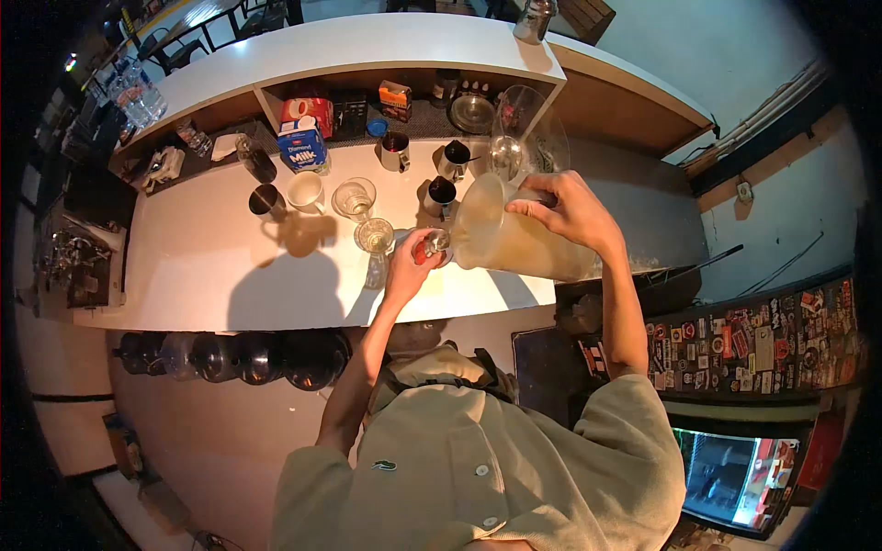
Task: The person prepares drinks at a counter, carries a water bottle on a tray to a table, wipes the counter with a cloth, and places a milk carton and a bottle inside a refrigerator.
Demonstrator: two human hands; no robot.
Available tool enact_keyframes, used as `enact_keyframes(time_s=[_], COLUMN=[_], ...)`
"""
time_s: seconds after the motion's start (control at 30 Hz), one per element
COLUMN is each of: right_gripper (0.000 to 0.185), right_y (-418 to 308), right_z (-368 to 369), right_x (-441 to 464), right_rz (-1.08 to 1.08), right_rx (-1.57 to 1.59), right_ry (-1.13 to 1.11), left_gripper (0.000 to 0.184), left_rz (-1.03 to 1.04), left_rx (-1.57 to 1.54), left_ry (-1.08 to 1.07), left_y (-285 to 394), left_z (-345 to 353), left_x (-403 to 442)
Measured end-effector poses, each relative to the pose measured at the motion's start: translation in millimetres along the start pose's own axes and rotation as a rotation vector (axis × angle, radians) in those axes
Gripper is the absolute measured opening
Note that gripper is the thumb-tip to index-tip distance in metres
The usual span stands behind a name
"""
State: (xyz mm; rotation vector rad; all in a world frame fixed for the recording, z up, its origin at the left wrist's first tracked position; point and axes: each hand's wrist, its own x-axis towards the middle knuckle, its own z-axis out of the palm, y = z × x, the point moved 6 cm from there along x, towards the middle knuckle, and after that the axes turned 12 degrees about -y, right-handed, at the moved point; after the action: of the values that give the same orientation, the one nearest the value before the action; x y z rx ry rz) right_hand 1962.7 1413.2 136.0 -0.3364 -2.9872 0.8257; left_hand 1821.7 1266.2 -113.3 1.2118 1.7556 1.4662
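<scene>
Observed at center of the frame: small glass (438,242) grasped in left hand (413,264), near front edge of white counter (184,275). Noted just right: large pitcher (528,241) clenched at its upper side by right hand (571,216) — tilted, mouth beside small glass. Found upper left of left hand: two clear glasses (374,235), with counter surface stretching well leftward — room for sideways movement.

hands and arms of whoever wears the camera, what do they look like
Left hand and right hand are bare, no gloves or watch visible. The forearms are bare too, below loose, short khaki sleeves. The shirt has pale buttons and a small green emblem.
</scene>
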Motion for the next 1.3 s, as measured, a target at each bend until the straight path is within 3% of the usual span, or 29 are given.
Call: enact_keyframes(time_s=[0.53,0.73,1.03,1.13,1.3], right_gripper=[0.038,0.039,0.042,0.039,0.036], right_y=[42.9,47.2,52.3,50.4,48.0], right_z=[-4.8,0.7,9.5,10.5,11.5], right_x=[-29.9,-32.3,-28.9,-28.4,-27.1], right_rz=[0.142,0.104,0.076,0.199,0.186], right_rx=[0.119,0.112,0.123,0.128,0.109], right_ry=[0.135,0.167,0.166,0.063,0.037], left_gripper=[0.045,0.043,0.040,0.037,0.036], left_rz=[0.028,0.103,0.180,0.219,0.208], left_rx=[0.003,0.479,0.798,0.918,0.898], left_ry=[0.041,0.067,0.008,-0.023,-0.018], left_y=[1.8,8.1,6.9,11.9,17.8], left_z=[-20.1,-27.8,-26.7,-26.3,-28.0], left_x=[3.9,2.8,7.0,9.7,9.2])
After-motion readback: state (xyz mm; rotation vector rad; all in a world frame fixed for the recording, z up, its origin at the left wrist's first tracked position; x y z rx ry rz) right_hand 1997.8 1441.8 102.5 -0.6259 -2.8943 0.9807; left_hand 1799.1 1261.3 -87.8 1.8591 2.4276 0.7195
